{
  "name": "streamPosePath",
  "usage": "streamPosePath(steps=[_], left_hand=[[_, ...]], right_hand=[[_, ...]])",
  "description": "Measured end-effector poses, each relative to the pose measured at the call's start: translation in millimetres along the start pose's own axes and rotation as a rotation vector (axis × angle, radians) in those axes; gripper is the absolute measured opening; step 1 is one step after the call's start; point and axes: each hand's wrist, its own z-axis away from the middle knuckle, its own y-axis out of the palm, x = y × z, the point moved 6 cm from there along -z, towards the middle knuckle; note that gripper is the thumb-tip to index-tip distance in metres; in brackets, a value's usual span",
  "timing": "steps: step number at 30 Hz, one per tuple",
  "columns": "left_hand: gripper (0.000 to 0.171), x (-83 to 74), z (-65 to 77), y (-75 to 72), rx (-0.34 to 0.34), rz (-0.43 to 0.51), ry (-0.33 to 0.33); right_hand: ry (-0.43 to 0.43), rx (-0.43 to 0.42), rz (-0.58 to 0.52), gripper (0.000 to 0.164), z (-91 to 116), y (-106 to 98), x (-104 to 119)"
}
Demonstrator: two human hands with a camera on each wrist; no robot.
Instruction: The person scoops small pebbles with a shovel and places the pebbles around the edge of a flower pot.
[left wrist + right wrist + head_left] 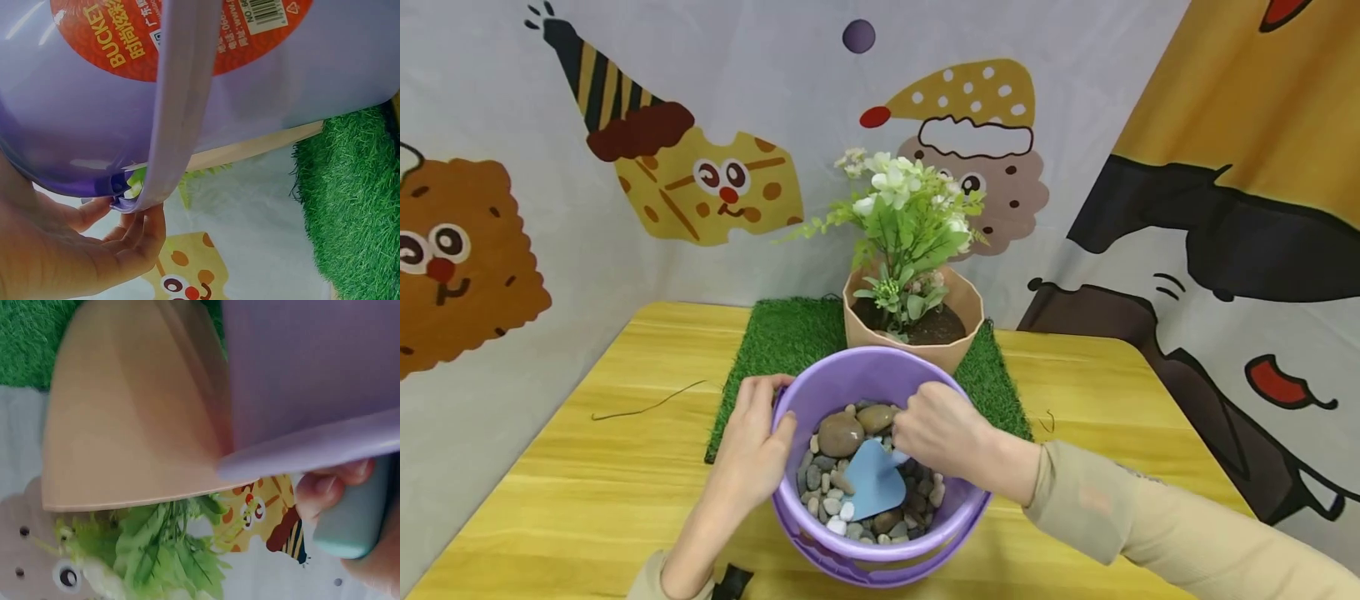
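Note:
A purple bucket (842, 387) stands in front of me with its mouth upward, and stones (840, 434) of several sizes lie in it. My left hand (752, 450) grips the bucket's left rim. In the left wrist view, fingers and thumb pinch around the rim where the carrying handle (178, 100) joins. My right hand (942, 429) reaches over the far right part of the bucket and holds a light blue trowel (874, 483). Its blade lies against the stones, tip toward the near left. The right wrist view shows the fingers wrapped around the trowel's rounded grip (353, 519).
Behind the bucket, a beige pot (917, 354) with a white-flowered plant (902, 217) stands on a green turf mat (790, 333). A thin wire (647, 409) lies on the wooden table (602, 492) at left. A cartoon-printed cloth (737, 50) hangs close behind.

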Motion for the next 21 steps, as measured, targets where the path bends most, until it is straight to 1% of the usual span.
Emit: streamPosePath(steps=[2,5,7,10,12,21], left_hand=[[0.039,-0.3,-0.4,1.4,0.005,0.002,0.000],[0.039,-0.9,-0.6,1.9,-0.001,0.000,-0.001],[0.039,-1.2,-0.3,1.9,-0.004,-0.004,-0.005],[0.039,-2.4,-0.2,2.0,-0.007,-0.009,-0.005],[0.039,-3.2,0.0,1.9,-0.007,-0.012,-0.004],[0.039,-2.8,0.7,0.9,-0.008,-0.021,-0.012]], right_hand=[[0.020,-0.001,0.002,0.028,0.1,0.8,1.8],[0.036,0.031,-0.008,0.027,1.3,3.9,2.2],[0.031,0.056,-0.029,0.025,2.1,7.0,2.2],[0.021,0.067,-0.061,0.024,3.0,10.9,1.7],[0.013,0.055,-0.071,0.024,3.4,12.8,1.4],[-0.024,-0.068,-0.110,0.024,5.6,15.0,0.3]])
